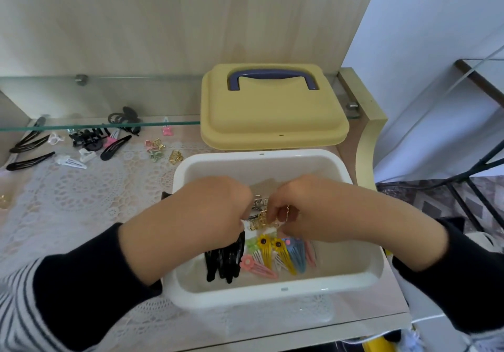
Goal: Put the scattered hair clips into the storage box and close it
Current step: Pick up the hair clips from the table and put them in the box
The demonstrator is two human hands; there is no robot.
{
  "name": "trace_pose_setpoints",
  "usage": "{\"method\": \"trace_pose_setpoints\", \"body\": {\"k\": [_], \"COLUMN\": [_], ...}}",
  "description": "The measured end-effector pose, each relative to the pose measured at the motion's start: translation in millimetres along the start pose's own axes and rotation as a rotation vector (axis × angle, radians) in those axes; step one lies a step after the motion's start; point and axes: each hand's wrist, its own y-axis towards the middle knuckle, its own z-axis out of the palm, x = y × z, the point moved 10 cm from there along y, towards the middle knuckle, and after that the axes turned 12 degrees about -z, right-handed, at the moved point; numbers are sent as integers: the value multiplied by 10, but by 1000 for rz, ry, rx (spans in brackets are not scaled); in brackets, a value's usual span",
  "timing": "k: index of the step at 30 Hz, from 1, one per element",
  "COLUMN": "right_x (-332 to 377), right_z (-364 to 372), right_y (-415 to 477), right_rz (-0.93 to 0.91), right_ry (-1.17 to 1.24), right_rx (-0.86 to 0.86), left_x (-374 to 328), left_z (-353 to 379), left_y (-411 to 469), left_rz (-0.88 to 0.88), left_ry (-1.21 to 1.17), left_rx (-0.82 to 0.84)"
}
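Over the lace-covered table (81, 201), left hand (207, 210) and right hand (308, 207) pinch metal clips (259, 215)

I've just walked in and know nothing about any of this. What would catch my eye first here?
The left hand and right hand meet over the open white box in the middle, both pinching small metal clips. Below them in the box lie bright flower clips beside black clips. Behind the box sits its yellow lid, and scattered clips lie on the table to the left.
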Motion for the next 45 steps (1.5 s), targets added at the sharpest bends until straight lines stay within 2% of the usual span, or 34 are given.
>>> {"method": "trace_pose_setpoints", "body": {"k": [8,13,16,20,24,30,36,41,45], "right_x": [-24,86,142,159,350,1131,1848,1950,1738], "right_z": [-358,-478,-590,-716,-812,-864,-679,-442,-184], "right_y": [-138,-161,-162,-174,-144,65,497,918,1367], "right_rz": [9,2,20,58,54,-104,-233,-198,-44], "right_ry": [89,157,217,390,438,469,374,297,172], "right_rx": [-234,-354,-492,-750,-964,-1111,-1176,-1225,-1129], "left_x": [144,256,397,724,1132,1787,2313,2694,2951], "left_z": [-404,-602,-723,-801,-672,-316,105,429,564], "left_y": [-182,-446,-628,-808,-938,-1008,-986,-858,-868], "left_rz": [53,142,187,136,16,-200,-367,-536,-645], "left_ry": [-97,-315,-449,-631,-712,-798,-779,-675,-594], "left_rx": [-348,-584,-749,-957,-1105,-1224,-1215,-1115,-1079]}}
